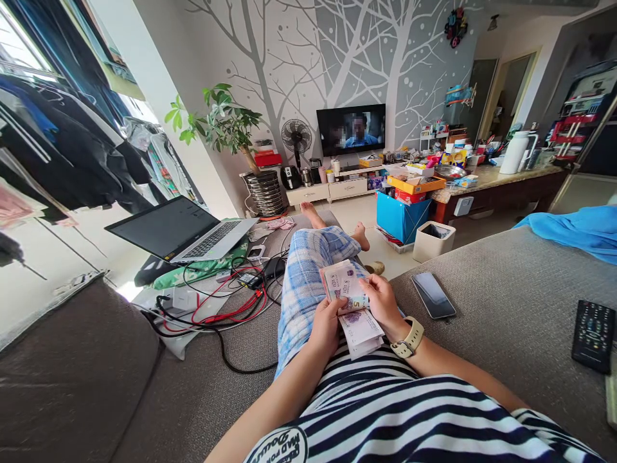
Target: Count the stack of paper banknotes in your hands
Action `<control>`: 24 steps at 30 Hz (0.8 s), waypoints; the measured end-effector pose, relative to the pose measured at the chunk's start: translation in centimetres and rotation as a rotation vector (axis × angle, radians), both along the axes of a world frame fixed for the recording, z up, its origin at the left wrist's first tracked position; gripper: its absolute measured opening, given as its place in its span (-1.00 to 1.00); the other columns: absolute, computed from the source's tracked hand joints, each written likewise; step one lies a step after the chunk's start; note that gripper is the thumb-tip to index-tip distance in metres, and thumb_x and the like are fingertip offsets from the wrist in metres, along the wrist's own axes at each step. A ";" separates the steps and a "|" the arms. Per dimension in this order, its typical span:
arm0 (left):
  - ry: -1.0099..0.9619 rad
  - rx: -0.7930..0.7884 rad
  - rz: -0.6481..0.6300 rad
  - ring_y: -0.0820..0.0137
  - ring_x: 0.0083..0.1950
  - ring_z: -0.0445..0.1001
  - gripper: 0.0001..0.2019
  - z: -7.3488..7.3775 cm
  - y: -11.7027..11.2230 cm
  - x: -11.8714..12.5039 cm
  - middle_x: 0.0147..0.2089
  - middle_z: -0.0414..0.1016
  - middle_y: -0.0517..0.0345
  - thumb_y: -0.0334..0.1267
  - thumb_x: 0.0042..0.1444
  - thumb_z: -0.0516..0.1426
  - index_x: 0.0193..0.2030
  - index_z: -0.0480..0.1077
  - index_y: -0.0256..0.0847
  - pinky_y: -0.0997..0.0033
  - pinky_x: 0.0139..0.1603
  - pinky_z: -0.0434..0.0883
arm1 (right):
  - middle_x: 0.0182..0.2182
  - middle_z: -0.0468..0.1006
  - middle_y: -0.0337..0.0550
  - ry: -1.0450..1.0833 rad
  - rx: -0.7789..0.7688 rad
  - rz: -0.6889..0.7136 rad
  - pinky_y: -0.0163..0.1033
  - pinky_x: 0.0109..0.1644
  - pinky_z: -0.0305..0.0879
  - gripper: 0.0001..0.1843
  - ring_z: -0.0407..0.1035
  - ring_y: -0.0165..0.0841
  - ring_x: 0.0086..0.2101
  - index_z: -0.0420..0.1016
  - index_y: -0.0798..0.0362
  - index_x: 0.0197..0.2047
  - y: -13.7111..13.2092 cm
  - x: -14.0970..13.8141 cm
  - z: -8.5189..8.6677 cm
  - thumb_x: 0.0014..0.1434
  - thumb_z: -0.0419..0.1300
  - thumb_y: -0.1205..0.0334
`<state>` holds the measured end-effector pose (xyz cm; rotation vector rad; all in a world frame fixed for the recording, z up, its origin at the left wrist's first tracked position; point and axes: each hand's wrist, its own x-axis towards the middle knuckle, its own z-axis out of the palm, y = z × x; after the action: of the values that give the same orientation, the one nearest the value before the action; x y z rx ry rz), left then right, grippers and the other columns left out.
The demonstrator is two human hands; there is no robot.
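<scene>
A stack of banknotes (342,283) is held above my lap, over the blue checked trousers (303,302). My left hand (328,321) grips the stack from below, its thumb pressed on the face of the notes. On the other side, my right hand (384,302) pinches the notes' upper right edge, near a printed 5. Further notes fold down below the left thumb and hang over the striped shirt (385,379). A pale wristwatch (409,337) is on my right wrist. The fingers behind the stack are hidden.
A phone (432,296) and a remote control (594,334) lie on the grey sofa (506,302) at right. Tangled cables (241,299) and an open laptop (193,235) are at left. Beyond stand a bin (434,243) and a blue box (402,218).
</scene>
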<state>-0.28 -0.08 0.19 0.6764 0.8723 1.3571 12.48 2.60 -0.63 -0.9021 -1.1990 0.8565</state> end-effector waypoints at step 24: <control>-0.041 0.005 -0.025 0.15 -0.20 0.58 -0.68 0.0 0.0 0.1 -0.23 0.62 -0.06 -0.15 -0.03 0.21 -0.18 0.51 -0.34 0.19 -0.10 0.47 | -0.58 0.31 -0.30 0.046 0.003 0.067 -0.27 -0.39 0.15 -0.68 0.21 -0.40 -0.52 0.33 0.03 -0.45 -0.7 0.0 0.5 0.17 0.15 -0.03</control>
<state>-0.14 -0.09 0.21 0.6596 0.8254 1.3471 12.44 1.86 -0.17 -0.8402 -1.1959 0.9242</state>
